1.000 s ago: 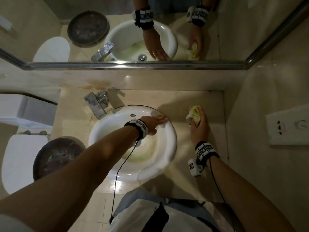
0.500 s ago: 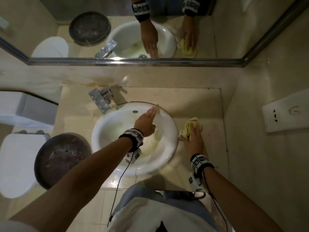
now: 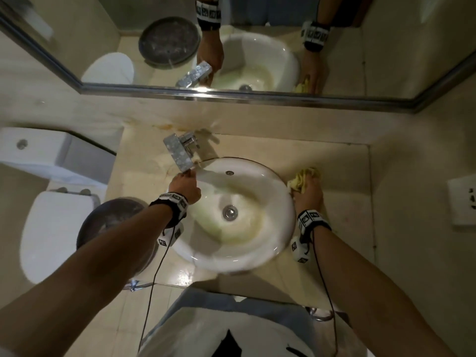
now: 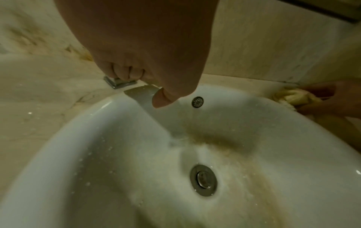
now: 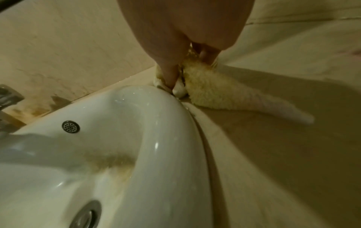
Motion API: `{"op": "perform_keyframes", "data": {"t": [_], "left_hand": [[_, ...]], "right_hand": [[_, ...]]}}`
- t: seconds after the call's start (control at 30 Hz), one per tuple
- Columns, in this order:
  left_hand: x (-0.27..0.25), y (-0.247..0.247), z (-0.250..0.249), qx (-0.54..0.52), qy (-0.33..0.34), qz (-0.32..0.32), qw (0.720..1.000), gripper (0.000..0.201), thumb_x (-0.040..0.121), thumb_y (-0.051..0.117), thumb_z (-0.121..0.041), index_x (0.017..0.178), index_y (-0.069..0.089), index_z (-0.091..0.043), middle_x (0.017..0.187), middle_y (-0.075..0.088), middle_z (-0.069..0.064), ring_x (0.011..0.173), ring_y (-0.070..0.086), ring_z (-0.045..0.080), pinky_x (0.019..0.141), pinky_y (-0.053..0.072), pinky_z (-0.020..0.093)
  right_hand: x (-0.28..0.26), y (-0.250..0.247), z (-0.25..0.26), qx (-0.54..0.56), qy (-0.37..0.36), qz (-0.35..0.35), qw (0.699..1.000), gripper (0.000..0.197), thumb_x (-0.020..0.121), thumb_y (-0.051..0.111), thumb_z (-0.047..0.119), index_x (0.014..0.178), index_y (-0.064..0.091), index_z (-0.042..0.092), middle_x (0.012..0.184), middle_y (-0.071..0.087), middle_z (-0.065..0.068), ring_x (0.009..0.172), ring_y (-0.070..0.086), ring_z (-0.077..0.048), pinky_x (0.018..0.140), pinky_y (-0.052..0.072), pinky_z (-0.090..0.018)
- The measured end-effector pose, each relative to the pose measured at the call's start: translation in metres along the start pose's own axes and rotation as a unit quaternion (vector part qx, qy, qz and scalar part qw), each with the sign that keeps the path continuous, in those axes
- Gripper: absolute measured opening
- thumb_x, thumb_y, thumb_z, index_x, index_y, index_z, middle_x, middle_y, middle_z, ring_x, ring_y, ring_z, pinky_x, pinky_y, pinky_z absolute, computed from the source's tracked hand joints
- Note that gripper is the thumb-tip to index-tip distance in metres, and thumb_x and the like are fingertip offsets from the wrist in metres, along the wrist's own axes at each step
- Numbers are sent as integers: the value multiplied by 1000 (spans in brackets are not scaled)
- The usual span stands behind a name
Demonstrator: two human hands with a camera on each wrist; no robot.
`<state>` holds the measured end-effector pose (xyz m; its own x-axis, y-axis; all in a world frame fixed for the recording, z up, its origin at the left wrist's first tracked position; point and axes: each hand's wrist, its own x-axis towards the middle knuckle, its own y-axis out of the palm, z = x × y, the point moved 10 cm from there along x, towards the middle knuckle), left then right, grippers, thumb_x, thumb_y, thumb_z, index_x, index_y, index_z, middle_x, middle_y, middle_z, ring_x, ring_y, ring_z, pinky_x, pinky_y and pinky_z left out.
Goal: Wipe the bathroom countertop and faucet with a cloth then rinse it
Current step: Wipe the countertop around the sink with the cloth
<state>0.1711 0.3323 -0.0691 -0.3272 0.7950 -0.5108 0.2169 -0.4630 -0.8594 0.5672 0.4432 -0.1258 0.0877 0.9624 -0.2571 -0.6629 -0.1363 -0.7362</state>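
Left hand (image 3: 186, 186) at the faucet (image 3: 178, 152) — fingers curled around its handle end, thumb (image 4: 162, 98) below, water running into the sink (image 3: 280, 191). Right hand (image 3: 309, 195) presses the yellow cloth (image 3: 304, 177) on the countertop (image 3: 342, 176) just beside the sink rim — fingers clamped on it.

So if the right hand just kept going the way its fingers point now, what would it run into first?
The right hand grips the yellow cloth on the countertop beside the basin rim, fingers pointing at the back wall. Only bare countertop lies ahead, so probably the wall; depth is unclear.
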Motion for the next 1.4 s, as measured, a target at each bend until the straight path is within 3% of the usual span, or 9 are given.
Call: {"op": "perform_keyframes", "data": {"t": [0.13,0.27,0.43,0.6,0.77,0.87,1.0,1.2,1.4], "left_hand": [[5,9,12,-2,-7,45,999,77,90,51,-24,157,14,-16,157,34,13,124,54,36,95,52,41],[7,11,17,8,-3,57,998,78,92,50,-27,159,10,-23,159,33,11,127,53,34,96,51,38],[11,9,25,32,12,89,995,76,95,51,-32,159,10,-28,154,41,13,126,54,36,98,50,39],[10,8,29,39,28,99,994,76,95,50,-31,159,9,-31,143,52,16,117,59,35,91,52,36],[7,11,29,47,42,105,992,82,92,51,-31,159,4,-31,154,40,11,119,58,34,90,54,38],[4,13,27,40,49,115,991,84,91,53,-30,159,3,-30,160,31,8,123,55,34,94,52,38],[6,10,25,63,50,128,988,84,93,52,-31,159,1,-30,161,30,8,121,56,34,93,51,36],[5,7,27,78,59,146,984,81,95,50,-31,159,0,-33,161,30,8,117,60,33,86,52,35],[10,9,33,83,75,173,979,84,94,51,-36,158,-4,-37,151,45,13,116,60,35,93,53,39]], "right_hand": [[29,10,29,-29,-23,37,999,46,83,72,25,125,54,28,136,57,-8,127,55,-34,105,46,-43],[55,11,51,-36,-36,18,999,71,85,74,12,100,25,61,116,32,10,96,52,-10,89,41,-33],[78,25,72,-16,-60,52,997,69,84,72,11,95,28,63,101,42,18,76,36,9,67,35,-10],[81,34,82,-9,-62,104,993,58,81,75,12,92,40,57,88,34,31,79,44,28,81,29,8],[74,37,117,101,-163,85,978,35,89,72,25,70,41,26,71,29,2,63,25,-20,53,28,-31],[66,62,127,-25,-241,144,960,13,89,65,14,99,64,23,89,53,3,79,49,-21,69,46,-32],[55,37,116,56,-161,104,980,51,88,58,0,135,62,20,130,66,-7,119,61,-26,105,47,-28],[35,-24,81,99,-117,-44,987,63,81,67,-4,141,56,14,139,59,-13,126,56,-29,109,45,-39],[24,-4,28,7,-87,-11,996,61,84,72,8,142,51,13,141,53,-16,128,53,-35,106,48,-50]]}}
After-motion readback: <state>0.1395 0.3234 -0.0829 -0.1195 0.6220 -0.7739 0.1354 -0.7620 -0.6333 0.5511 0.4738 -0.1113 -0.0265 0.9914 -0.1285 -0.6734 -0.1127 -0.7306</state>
